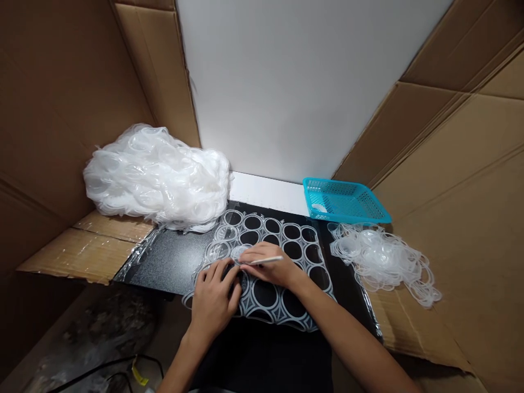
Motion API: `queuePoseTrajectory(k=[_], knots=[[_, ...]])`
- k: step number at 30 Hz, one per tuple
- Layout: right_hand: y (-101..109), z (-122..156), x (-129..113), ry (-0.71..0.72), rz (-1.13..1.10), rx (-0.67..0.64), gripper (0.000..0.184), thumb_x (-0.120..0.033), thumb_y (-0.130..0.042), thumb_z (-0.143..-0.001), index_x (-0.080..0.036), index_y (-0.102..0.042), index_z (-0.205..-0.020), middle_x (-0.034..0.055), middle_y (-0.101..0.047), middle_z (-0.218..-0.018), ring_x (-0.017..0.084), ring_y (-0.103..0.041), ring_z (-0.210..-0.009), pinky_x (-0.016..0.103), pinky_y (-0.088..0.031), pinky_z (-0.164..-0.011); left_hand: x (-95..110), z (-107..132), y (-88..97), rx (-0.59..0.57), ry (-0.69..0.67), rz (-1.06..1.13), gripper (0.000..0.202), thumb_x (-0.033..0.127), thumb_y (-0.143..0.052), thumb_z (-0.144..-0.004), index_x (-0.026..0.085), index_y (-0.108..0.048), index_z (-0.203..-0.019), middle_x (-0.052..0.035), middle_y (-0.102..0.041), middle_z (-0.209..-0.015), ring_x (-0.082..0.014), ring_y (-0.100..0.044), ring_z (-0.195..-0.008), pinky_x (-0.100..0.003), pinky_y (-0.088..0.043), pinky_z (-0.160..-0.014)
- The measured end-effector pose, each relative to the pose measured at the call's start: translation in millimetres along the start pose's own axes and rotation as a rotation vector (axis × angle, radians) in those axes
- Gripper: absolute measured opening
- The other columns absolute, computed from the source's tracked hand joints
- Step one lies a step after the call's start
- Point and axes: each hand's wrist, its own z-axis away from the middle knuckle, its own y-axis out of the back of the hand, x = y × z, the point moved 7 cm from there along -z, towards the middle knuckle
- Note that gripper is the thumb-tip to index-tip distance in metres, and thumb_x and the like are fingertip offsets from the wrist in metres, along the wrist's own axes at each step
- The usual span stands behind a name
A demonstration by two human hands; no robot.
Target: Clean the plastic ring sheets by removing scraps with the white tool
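A translucent sheet [279,299] with rows of round openings lies on the black table. My left hand [215,297] rests on its left part, fingers bent and somewhat apart, thumb held away from them. My right hand [268,265] is closed around a thin white pen-like stick [268,260], which points out to the right. Its working tip is hidden by my fingers. The fingertips of both hands meet near a clear round disc [237,252] on the sheet. Several openings at the left still hold clear film.
At the back left is a big heap of clear plastic rings [159,174]. A turquoise basket [347,202] stands back right, with a small clear piece inside. Loose clear rings [380,256] are piled at the right. Cardboard walls [462,191] flank the table.
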Motion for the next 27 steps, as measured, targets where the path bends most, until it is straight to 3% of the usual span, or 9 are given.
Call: queuePoseTrajectory(k=[5,10,17,20,23,27], knots=[[-7,3,-5,0.117,0.236,-0.016,0.028,-0.027,-0.051,-0.108,-0.023,-0.074,-0.122,0.0109,-0.078,-0.120,0.024,-0.075,-0.105,0.042,-0.056,-0.095,2,0,-1.1,-0.007,0.017,-0.037,0.031,0.022,-0.056,-0.096,0.021,-0.068,-0.124,-0.0116,-0.068,-0.133,-0.0327,-0.061,-0.120,-0.047,-0.045,-0.095],[-1,-1,4,0.032,0.293,0.097,0.031,-0.022,-0.048,-0.108,-0.019,-0.072,-0.127,0.0138,-0.076,-0.123,0.027,-0.073,-0.110,0.045,-0.055,-0.097,2,0,-1.4,-0.044,0.010,-0.026,0.029,0.022,-0.056,-0.097,0.023,-0.068,-0.123,-0.0108,-0.067,-0.134,-0.0331,-0.059,-0.121,-0.048,-0.045,-0.095],[57,-6,44,-0.264,0.143,0.438,0.030,-0.032,-0.051,-0.107,-0.022,-0.078,-0.118,0.0086,-0.078,-0.121,0.026,-0.074,-0.113,0.042,-0.057,-0.103,0,1,1.0,-0.074,0.018,0.063,0.026,0.018,-0.058,-0.095,0.024,-0.070,-0.118,-0.0100,-0.067,-0.129,-0.0342,-0.058,-0.117,-0.050,-0.050,-0.093],[69,-18,42,-0.281,0.105,0.421,0.027,-0.035,-0.056,-0.105,-0.025,-0.078,-0.117,0.0064,-0.078,-0.120,0.028,-0.075,-0.112,0.045,-0.058,-0.102,3,6,7.6,-0.065,0.007,0.144,0.028,0.019,-0.057,-0.096,0.026,-0.069,-0.121,-0.0094,-0.066,-0.131,-0.0333,-0.058,-0.120,-0.052,-0.051,-0.096],[48,-38,19,-0.169,0.087,0.241,0.027,-0.031,-0.058,-0.104,-0.026,-0.075,-0.125,0.0077,-0.077,-0.125,0.027,-0.075,-0.111,0.043,-0.058,-0.099,0,15,16.9,-0.032,-0.002,0.252,0.030,0.021,-0.056,-0.098,0.027,-0.067,-0.125,-0.0082,-0.065,-0.135,-0.0298,-0.059,-0.124,-0.048,-0.052,-0.101],[-9,-57,-13,-0.076,0.130,0.035,0.023,-0.030,-0.060,-0.103,-0.025,-0.074,-0.121,0.0112,-0.080,-0.111,0.025,-0.077,-0.095,0.034,-0.056,-0.084,-29,28,29.9,0.138,0.084,0.279,0.022,0.025,-0.055,-0.100,0.024,-0.069,-0.118,-0.0105,-0.066,-0.129,-0.0282,-0.063,-0.120,-0.044,-0.053,-0.100]])
